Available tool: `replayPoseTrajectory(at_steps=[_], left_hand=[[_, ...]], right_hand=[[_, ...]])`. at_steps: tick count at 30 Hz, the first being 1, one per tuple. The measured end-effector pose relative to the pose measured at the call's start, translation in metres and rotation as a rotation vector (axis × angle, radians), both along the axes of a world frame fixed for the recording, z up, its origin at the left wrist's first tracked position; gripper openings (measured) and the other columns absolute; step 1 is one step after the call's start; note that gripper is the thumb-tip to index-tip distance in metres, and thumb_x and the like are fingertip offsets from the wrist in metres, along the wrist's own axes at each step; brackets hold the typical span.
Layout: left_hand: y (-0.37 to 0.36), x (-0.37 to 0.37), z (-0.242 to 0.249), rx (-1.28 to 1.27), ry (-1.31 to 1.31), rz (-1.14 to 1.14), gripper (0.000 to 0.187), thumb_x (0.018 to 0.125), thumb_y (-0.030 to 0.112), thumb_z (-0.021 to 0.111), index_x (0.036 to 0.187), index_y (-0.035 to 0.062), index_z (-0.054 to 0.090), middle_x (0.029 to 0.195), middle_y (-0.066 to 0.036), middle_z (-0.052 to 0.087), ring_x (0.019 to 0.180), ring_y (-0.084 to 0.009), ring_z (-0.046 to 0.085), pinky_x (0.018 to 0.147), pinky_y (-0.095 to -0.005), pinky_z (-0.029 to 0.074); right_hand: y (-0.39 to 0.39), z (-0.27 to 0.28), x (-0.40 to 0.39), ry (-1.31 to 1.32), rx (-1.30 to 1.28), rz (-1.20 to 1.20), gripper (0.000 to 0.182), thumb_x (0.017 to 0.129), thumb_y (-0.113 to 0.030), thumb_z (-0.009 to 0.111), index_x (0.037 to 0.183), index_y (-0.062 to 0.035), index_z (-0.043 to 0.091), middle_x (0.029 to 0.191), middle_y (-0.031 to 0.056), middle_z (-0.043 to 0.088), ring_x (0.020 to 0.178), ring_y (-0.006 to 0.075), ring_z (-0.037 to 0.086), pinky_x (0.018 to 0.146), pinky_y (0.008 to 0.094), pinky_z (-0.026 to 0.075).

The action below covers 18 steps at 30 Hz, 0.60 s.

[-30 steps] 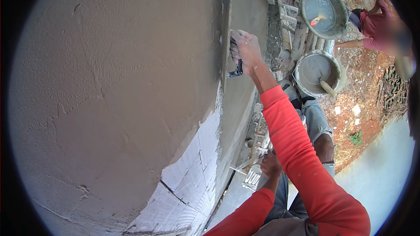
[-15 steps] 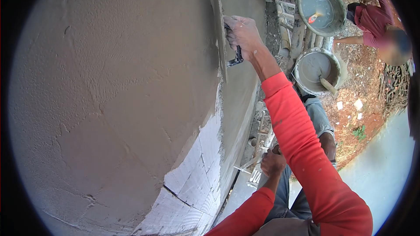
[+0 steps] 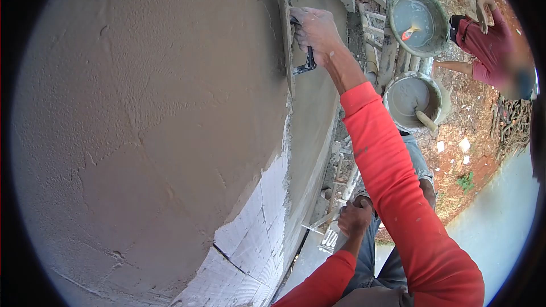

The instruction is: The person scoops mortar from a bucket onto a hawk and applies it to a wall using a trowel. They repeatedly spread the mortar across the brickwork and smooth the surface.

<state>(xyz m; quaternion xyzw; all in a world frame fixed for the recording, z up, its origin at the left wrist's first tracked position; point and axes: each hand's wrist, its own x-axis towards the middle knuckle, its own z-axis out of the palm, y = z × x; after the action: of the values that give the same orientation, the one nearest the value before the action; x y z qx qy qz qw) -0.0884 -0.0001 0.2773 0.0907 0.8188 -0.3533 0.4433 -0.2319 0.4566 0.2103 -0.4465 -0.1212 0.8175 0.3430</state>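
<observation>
My right hand (image 3: 318,31), dusted with plaster, is closed around the black handle of a plastering float (image 3: 309,63). The float's long blade is seen nearly edge-on and lies at the corner of the wet plastered wall (image 3: 170,79). Lower down, a patch of bare white blocks (image 3: 250,239) shows beside the plaster. My left hand (image 3: 355,218) is curled into a fist near my legs, away from the wall; whatever it may hold is hidden.
Two buckets stand at right: one bucket (image 3: 394,23) has a brush (image 3: 410,33) in grey liquid, the other bucket (image 3: 388,99) a wooden-handled tool (image 3: 426,120). A person in a maroon shirt (image 3: 483,40) is beyond them. Wooden poles (image 3: 389,51) run beside the wall.
My right hand and the float have shifted slightly upward along the wall corner. The person in maroon has raised an arm. My left hand stays closed near my legs.
</observation>
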Motion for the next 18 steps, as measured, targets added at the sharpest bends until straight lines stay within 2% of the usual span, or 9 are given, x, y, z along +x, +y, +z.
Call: replayPoseTrajectory(at_steps=[4, 8, 11, 12, 14, 16, 18], left_hand=[[-0.017, 0.005, 0.001, 0.085, -0.017, -0.008, 0.065, 0.093, 0.058, 0.059, 0.13, 0.0053, 0.069, 0.122, -0.021, 0.075, 0.112, -0.0388, 0.075, 0.098, -0.0504, 0.058], [-0.03, 0.01, -0.002, 0.104, -0.023, -0.086, 0.058, 0.091, 0.056, 0.068, 0.124, 0.0088, 0.069, 0.116, -0.016, 0.076, 0.108, -0.0349, 0.076, 0.092, -0.0467, 0.061], [-0.096, 0.006, -0.028, 0.18, -0.025, -0.159, 0.051, 0.09, 0.055, 0.072, 0.121, 0.0146, 0.068, 0.113, -0.012, 0.076, 0.105, -0.0313, 0.077, 0.086, -0.0427, 0.062], [-0.099, 0.006, -0.029, 0.209, -0.034, -0.177, 0.049, 0.09, 0.055, 0.072, 0.12, 0.0166, 0.068, 0.112, -0.011, 0.075, 0.104, -0.0302, 0.077, 0.085, -0.0413, 0.063], [-0.089, 0.007, -0.03, 0.081, -0.067, -0.171, 0.048, 0.091, 0.056, 0.072, 0.122, 0.0193, 0.068, 0.112, -0.01, 0.076, 0.105, -0.0292, 0.077, 0.083, -0.0402, 0.063], [-0.07, 0.006, -0.033, 0.045, -0.069, -0.155, 0.048, 0.091, 0.056, 0.071, 0.123, 0.0198, 0.068, 0.112, -0.01, 0.076, 0.106, -0.029, 0.077, 0.083, -0.0403, 0.063], [-0.07, 0.012, -0.03, 0.061, -0.042, -0.119, 0.047, 0.093, 0.055, 0.07, 0.123, 0.0184, 0.068, 0.112, -0.01, 0.076, 0.107, -0.0298, 0.077, 0.084, -0.0417, 0.063]], right_hand=[[0.0, 0.04, 0.001, -0.017, 0.12, 0.024, 0.029, 0.102, -0.026, 0.071, 0.081, -0.0085, 0.063, 0.058, -0.0063, 0.044, 0.046, 0.0055, 0.036, 0.041, 0.0267, 0.031], [-0.021, 0.105, 0.004, -0.083, 0.408, 0.094, 0.031, 0.102, -0.027, 0.072, 0.08, -0.0062, 0.065, 0.055, -0.0071, 0.043, 0.047, 0.0034, 0.038, 0.043, 0.0246, 0.029], [-0.042, 0.14, 0.023, 0.139, 0.317, 0.25, 0.029, 0.103, -0.026, 0.071, 0.082, -0.0062, 0.066, 0.059, -0.0075, 0.047, 0.051, 0.0025, 0.042, 0.046, 0.0227, 0.03], [-0.048, 0.146, 0.03, 0.189, 0.295, 0.218, 0.029, 0.103, -0.027, 0.07, 0.083, -0.0062, 0.067, 0.06, -0.0072, 0.049, 0.051, 0.0025, 0.043, 0.046, 0.0227, 0.031], [-0.065, 0.155, 0.045, 0.287, 0.232, 0.156, 0.03, 0.105, -0.028, 0.068, 0.084, -0.0064, 0.067, 0.063, -0.0066, 0.053, 0.052, 0.0023, 0.046, 0.047, 0.0227, 0.033], [-0.094, 0.136, 0.052, 0.311, 0.101, -0.033, 0.04, 0.106, -0.034, 0.066, 0.076, -0.0082, 0.062, 0.06, -0.0051, 0.047, 0.051, 0.0057, 0.036, 0.05, 0.0289, 0.031], [-0.123, 0.099, 0.051, 0.23, -0.205, -0.154, 0.043, 0.106, -0.037, 0.064, 0.073, -0.0119, 0.056, 0.059, -0.0066, 0.042, 0.048, 0.0062, 0.034, 0.047, 0.0288, 0.029]])
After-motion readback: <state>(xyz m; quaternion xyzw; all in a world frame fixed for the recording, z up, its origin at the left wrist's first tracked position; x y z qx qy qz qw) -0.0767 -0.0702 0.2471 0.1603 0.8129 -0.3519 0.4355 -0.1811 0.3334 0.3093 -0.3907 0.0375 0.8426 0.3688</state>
